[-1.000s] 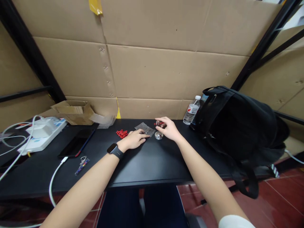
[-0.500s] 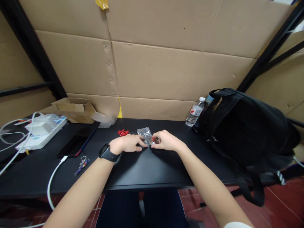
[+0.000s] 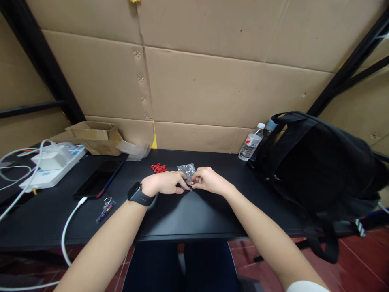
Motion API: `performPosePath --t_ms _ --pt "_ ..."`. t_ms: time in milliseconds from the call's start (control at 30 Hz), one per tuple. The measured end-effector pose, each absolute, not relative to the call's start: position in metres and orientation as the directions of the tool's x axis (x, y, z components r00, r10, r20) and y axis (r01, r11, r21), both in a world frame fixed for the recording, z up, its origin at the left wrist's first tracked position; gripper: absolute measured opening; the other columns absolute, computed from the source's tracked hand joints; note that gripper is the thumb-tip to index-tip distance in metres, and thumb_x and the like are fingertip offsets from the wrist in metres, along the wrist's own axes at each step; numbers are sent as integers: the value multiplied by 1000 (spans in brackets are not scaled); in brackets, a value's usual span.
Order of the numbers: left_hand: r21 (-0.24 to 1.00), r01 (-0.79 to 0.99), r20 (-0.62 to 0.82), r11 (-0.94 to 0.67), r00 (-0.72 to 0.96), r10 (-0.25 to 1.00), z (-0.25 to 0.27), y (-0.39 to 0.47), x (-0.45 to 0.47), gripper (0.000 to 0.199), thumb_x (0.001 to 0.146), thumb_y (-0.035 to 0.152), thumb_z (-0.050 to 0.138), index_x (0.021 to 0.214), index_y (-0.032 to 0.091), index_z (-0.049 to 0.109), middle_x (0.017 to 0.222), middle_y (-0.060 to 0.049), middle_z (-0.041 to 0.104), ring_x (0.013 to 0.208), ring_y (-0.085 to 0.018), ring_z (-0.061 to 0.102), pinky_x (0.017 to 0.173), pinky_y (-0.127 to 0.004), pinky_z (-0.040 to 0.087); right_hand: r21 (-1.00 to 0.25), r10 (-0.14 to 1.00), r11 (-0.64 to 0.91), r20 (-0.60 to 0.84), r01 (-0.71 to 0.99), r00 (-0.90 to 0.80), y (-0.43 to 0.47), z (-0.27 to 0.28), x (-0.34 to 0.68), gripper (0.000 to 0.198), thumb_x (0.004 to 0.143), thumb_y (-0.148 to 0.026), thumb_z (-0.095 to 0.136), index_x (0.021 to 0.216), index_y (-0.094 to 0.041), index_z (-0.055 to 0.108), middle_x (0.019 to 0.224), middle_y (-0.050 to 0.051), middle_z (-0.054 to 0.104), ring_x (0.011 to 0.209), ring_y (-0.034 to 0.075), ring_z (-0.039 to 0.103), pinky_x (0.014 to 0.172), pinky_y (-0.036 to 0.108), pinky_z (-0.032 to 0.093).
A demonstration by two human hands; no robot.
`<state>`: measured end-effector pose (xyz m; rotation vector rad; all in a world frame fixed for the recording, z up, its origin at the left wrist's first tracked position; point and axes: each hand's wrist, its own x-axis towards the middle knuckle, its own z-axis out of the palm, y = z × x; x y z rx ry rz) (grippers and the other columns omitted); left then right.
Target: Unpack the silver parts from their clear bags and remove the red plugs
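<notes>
A small clear plastic bag (image 3: 186,168) lies on the black table between my hands. My left hand (image 3: 165,182), with a black watch on its wrist, rests flat at the bag's left edge. Its fingers are stretched and the thumb stands apart. At the bag's right side my right hand (image 3: 209,179) is closed in a pinch on a small red and silver piece (image 3: 192,182), mostly covered by the fingertips. Its exact kind is too small to make out. Just beyond my left hand sits a little pile of red clips or links (image 3: 158,168).
On the left are a phone (image 3: 99,178) with a white cable, a keychain (image 3: 106,210), a white power strip (image 3: 54,172) and an open cardboard box (image 3: 101,140) beside clear plastic wrap (image 3: 135,151). A water bottle (image 3: 251,142) and a black backpack (image 3: 322,170) stand right.
My right hand has turned slightly and its fingers have drawn in over the bag's edge, so less of the red piece shows. The left hand stays at the bag. The view has shifted a little.
</notes>
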<state>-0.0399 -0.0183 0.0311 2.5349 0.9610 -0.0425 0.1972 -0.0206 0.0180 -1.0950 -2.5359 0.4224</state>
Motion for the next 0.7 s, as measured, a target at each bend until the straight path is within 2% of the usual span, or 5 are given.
performPosePath --t_ms 100,233,433,700 --pt "387 628 -172 -675 769 616 31 -19 -39 38 87 27 64 123 38 73 147 1 54 123 -21 60 109 -26 41 -452 741 650 195 612 -643 -20 15 196 20 78 -12 78 97 -18 76 84 2 69 68 11 61 64 21 42" --pt "364 642 -166 -674 757 632 31 -21 -36 36 87 27 64 120 36 74 143 -1 57 121 -22 62 108 -28 42 -412 762 645 285 644 -581 -15 9 195 17 75 -8 79 88 -18 75 79 0 65 70 11 58 67 21 41" --pt "346 663 -119 -664 733 670 31 -26 -34 34 85 27 66 115 38 76 144 -1 56 121 -26 62 107 -33 44 -442 834 549 347 710 -428 -7 -1 187 21 69 -16 87 81 -17 70 75 -2 60 67 11 53 65 22 39" --pt "359 649 -91 -671 739 667 24 -24 -33 31 83 26 68 110 36 78 146 -1 56 134 -26 52 113 -35 38 -399 891 418 354 816 -283 6 -11 171 13 77 -18 79 82 -19 67 84 0 60 75 13 54 71 24 41"
